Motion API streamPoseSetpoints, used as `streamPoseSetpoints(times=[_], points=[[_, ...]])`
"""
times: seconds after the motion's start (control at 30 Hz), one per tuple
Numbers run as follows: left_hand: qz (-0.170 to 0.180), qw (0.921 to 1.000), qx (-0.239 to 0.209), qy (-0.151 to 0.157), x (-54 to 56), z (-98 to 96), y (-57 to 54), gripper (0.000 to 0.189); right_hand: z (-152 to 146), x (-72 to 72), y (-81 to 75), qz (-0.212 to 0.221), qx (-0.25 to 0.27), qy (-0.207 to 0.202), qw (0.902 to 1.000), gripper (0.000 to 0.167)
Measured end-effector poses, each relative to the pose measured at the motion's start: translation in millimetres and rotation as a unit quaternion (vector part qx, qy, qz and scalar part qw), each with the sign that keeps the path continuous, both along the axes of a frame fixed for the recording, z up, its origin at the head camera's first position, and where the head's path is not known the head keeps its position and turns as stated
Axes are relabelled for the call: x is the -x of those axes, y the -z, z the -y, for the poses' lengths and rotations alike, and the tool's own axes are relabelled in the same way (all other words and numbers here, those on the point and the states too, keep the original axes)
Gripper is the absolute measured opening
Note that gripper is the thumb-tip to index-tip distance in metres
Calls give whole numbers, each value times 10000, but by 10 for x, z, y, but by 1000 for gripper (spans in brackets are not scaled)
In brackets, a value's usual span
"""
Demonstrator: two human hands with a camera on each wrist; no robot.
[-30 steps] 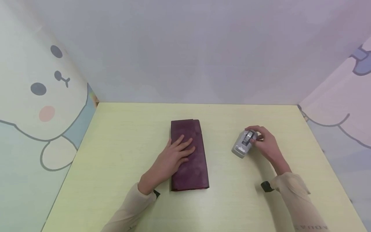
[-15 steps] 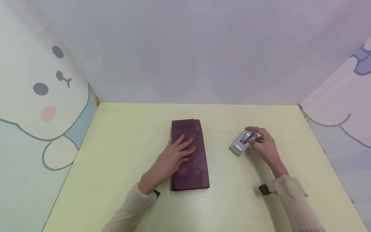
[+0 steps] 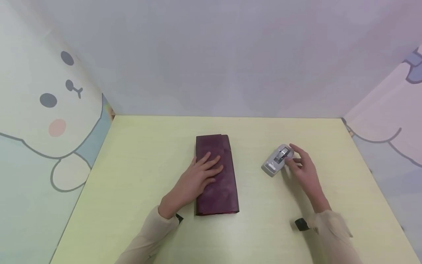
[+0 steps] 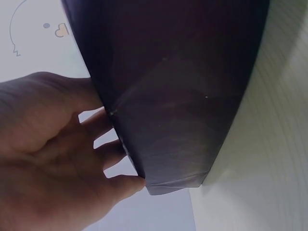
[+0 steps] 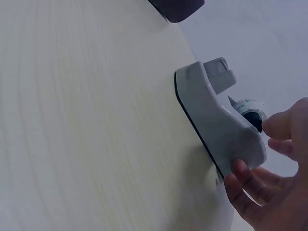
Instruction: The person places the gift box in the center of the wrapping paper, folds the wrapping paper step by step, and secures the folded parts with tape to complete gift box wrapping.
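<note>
A long maroon package (image 3: 221,198), box-shaped with folded edges, lies lengthwise on the table. Across its top rests my left hand (image 3: 197,178), fingers spread. In the left wrist view the package (image 4: 178,115) looks nearly black, and the fingers lie along its upper edge. To the right is a grey tape dispenser (image 3: 273,162), set at a slant. My right hand (image 3: 304,168) holds it by its rear end. The right wrist view shows the thumb by the tape roll (image 5: 251,109) and the other fingertips against the dispenser's (image 5: 216,125) side.
The pale wooden table (image 3: 148,146) meets a plain grey wall (image 3: 227,58) at the back. Side walls with cartoon prints (image 3: 66,121) flank it left and right. Bare tabletop separates the package from the dispenser.
The tape dispenser has shifted and turned slightly. My right index finger has slid back from its far side towards the rear end. The left hand stays put on the package.
</note>
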State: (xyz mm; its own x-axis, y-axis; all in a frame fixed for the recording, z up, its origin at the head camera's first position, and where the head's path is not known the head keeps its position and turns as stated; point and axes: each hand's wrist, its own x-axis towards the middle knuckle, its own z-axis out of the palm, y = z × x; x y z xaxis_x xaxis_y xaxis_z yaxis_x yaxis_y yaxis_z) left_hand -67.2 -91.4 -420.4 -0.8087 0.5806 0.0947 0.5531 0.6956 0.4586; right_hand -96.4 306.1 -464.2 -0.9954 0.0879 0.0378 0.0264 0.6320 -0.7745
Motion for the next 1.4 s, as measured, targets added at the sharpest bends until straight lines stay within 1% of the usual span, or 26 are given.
streamPoseSetpoints(times=[0.07,0.13,0.17,0.23,0.37,0.5,0.57,0.73,0.83,0.97,1.17,1.33,1.4], points=[[7,10000,-20,2,0,2,2,45,69,-61,-6,-125,176,594,9980,46],[-5,10000,-31,9,0,1,5,44,147,-126,-21,-224,307,1152,9926,37],[-15,10000,-32,16,0,1,5,44,186,-160,-33,-231,331,1364,9898,33],[-26,10000,-35,19,0,1,6,44,264,-216,-47,-136,300,1557,9873,29],[-12,10000,-82,19,-1,4,10,44,399,-287,-65,289,117,1488,9884,32],[-4,9999,-115,17,0,6,10,44,516,-320,-55,635,166,1525,9861,36],[7,9999,-111,13,1,7,10,45,573,-321,-46,740,230,1566,9846,39],[59,9999,-95,4,8,9,12,45,709,-300,-51,738,330,1673,9826,46],[60,9999,-124,7,13,11,15,45,783,-279,-58,603,372,1777,9815,41],[51,9999,-158,14,12,14,17,44,850,-258,-67,540,646,1925,9777,36],[3,9998,-171,37,10,16,18,44,900,-236,-108,752,1134,2066,9689,35],[-15,9997,-225,25,10,15,15,44,909,-224,-136,948,1387,2110,9629,38],[-14,9998,-210,21,8,14,13,44,904,-224,-147,1094,1459,2083,9609,40]])
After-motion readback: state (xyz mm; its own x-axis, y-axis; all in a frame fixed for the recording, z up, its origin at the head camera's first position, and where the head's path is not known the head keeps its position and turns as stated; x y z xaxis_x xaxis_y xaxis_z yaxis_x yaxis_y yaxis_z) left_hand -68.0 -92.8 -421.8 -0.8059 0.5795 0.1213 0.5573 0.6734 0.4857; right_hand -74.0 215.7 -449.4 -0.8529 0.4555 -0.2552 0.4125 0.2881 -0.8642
